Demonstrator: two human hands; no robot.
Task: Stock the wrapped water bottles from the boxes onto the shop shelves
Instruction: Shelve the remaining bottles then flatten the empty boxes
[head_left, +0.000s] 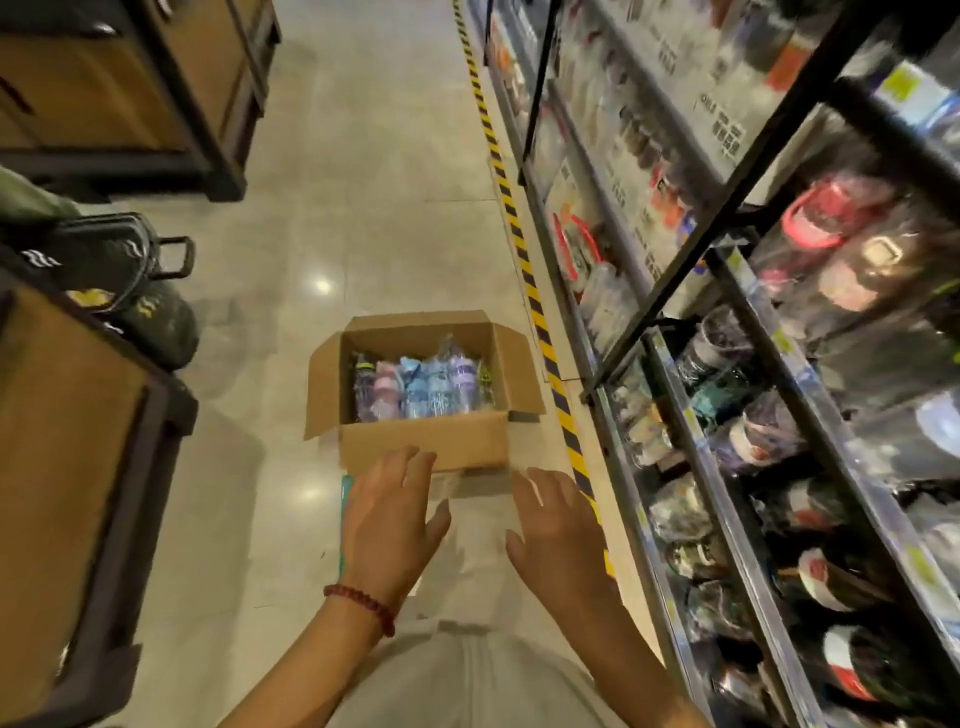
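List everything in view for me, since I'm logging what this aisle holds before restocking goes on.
cardboard box: one, brown, flaps open, on the floor mid-aisle.
wrapped water bottles: several, count unclear, pink, blue and purple, inside the box.
shop shelves: one black-framed run on the right, holding wrapped bottles.
hazard tape: one yellow-and-black strip, on the floor along the shelves.
wooden units: two, brown with black frames, on the left.
dark bags: black, between the units; count unclear.
bracelet: one, red beads, left wrist.
left hand: open, empty, nearer than the box.
right hand: open, empty, beside it.
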